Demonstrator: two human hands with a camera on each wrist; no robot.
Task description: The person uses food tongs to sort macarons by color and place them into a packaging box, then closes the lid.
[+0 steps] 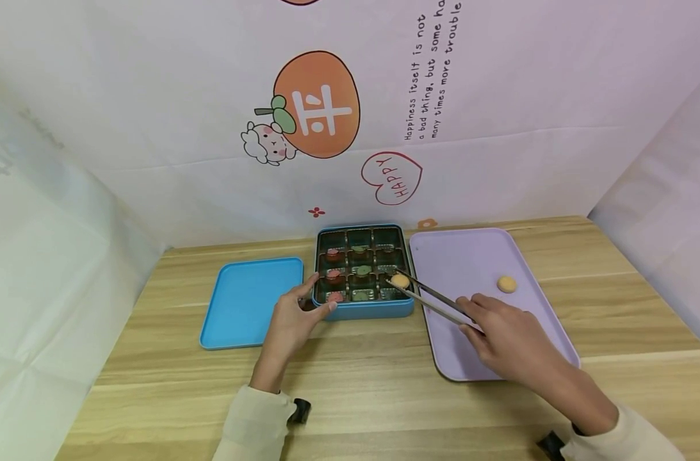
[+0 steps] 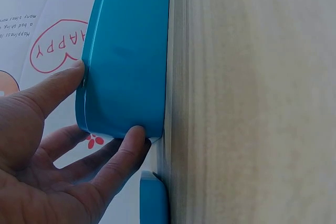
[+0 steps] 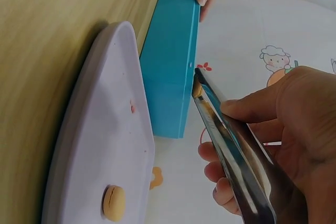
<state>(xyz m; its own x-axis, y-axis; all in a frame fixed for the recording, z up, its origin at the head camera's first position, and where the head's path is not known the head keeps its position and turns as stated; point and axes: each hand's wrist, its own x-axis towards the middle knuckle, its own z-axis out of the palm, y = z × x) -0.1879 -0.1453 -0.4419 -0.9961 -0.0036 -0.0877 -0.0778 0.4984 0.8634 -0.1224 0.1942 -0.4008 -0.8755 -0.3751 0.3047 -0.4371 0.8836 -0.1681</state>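
Note:
A blue square tin (image 1: 366,311) holds a clear-dark divided insert, with pink macarons (image 1: 333,274) in its left column and green macarons (image 1: 364,270) down the middle. My left hand (image 1: 292,323) holds the tin at its front left corner; in the left wrist view the thumb is on the rim and the fingers reach round the side. My right hand (image 1: 508,333) grips metal tongs (image 1: 442,307). Between the tong tips is a yellow macaron (image 1: 399,281), over the right column near the front. In the right wrist view, the tips overlap the tin's rim.
To the right of the tin lies a lilac tray (image 1: 459,250) bearing another yellow macaron (image 1: 506,284). A shallow blue lid (image 1: 252,301) rests on the wooden table (image 1: 355,397) to the left. Behind everything hangs a printed white cloth (image 1: 200,96).

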